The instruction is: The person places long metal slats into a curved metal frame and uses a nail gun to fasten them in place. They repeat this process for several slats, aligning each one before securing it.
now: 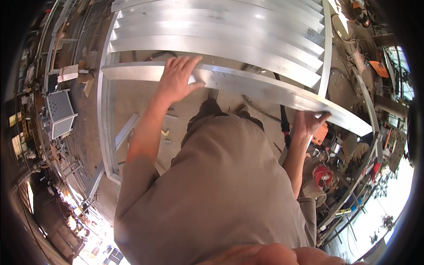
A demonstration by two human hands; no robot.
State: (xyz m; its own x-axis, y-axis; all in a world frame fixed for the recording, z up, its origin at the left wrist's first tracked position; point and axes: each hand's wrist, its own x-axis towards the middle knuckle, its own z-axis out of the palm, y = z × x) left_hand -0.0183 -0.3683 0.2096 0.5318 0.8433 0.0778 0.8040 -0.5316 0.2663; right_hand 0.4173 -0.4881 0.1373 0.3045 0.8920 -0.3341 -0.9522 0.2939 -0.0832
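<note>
A long silvery metal slat (247,84) lies crosswise in front of me, its left end at the left rail (105,115) of a metal frame. My left hand (179,81) is closed on it left of the middle, fingers over the far edge and thumb on the near side. Toward the slat's right end, my right hand (308,123) grips the near edge, thumb up; its fingers are partly hidden. That end reaches past the frame's right rail (327,48). Beyond, several angled slats (212,44) sit in a row between the two rails.
A grey perforated metal box (61,112) stands at the left. Metal bars (126,132) lean under the frame's left side. On the right are an orange case (320,133), a red coil (323,176) and cluttered parts. A dark hose (284,119) runs across the floor.
</note>
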